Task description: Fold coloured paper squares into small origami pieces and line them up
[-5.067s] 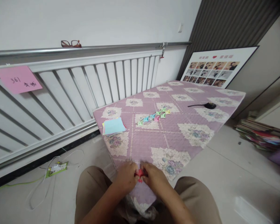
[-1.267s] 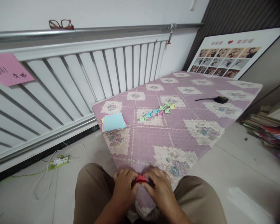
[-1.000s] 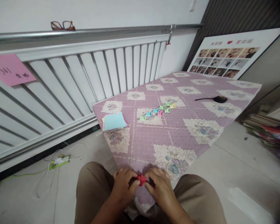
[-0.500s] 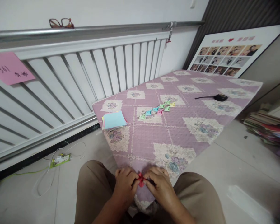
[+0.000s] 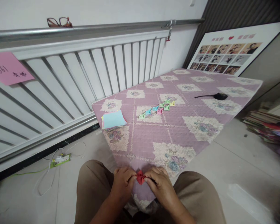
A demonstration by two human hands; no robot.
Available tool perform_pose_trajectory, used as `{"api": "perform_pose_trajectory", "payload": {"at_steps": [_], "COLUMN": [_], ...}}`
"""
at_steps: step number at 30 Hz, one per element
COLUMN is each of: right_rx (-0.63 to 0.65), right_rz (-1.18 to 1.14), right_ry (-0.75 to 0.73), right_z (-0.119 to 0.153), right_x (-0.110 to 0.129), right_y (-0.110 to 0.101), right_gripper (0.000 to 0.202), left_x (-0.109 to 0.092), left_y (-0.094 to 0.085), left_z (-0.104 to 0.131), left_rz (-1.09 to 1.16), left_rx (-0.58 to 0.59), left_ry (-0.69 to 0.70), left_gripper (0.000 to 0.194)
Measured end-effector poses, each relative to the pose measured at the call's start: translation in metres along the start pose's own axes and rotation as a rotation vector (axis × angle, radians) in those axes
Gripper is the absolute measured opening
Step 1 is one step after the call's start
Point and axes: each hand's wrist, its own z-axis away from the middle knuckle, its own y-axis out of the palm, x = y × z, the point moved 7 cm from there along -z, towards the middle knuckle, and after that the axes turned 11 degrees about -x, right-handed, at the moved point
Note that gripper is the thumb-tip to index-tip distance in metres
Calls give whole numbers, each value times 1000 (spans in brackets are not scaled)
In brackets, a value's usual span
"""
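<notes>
At the near corner of the table, a small folded red paper piece is stretched between my two hands. My left hand pinches its left edge between thumb and fingers. The right edge is pinched the same way by my right hand. Several small folded paper figures in green, blue, pink and yellow lie in a loose group mid-table. To their left is a stack of coloured paper squares, light blue on top.
A purple floral cloth covers the table. A black mouse-like object with a thin tail lies at the right. The white radiator lines the left side. On the floor sit a power strip and stacked books.
The red paper now looks flatter and more spread out, with my fingers at its left and right edges. My left hand has shifted slightly left.
</notes>
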Motion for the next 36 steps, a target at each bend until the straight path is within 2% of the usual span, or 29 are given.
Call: {"api": "perform_pose_trajectory", "payload": {"at_steps": [4,9,20,26,32,36], "right_rx": [-48,-107,-177,-173,-191,-179], "right_rz": [-58,-89,-123,-136,-58,-27], "right_ry": [9,37,85,108,58,23], "right_z": [0,0,2,1,-2,-2], "right_x": [-3,-4,-11,-8,-7,-7], "right_y": [-1,-5,-9,-13,-11,-6], "right_gripper": [12,15,18,21,18,14], "left_x": [5,13,16,19,16,13], "left_y": [-1,-3,-5,1,9,13], "left_z": [0,0,-3,-2,-4,-5], "left_rz": [24,88,278,280,113,65], "left_rx": [-17,-91,-116,-115,-66,-35], "left_ry": [-33,-97,-290,-271,-187,-124], "left_gripper": [16,14,11,13,16,28]}}
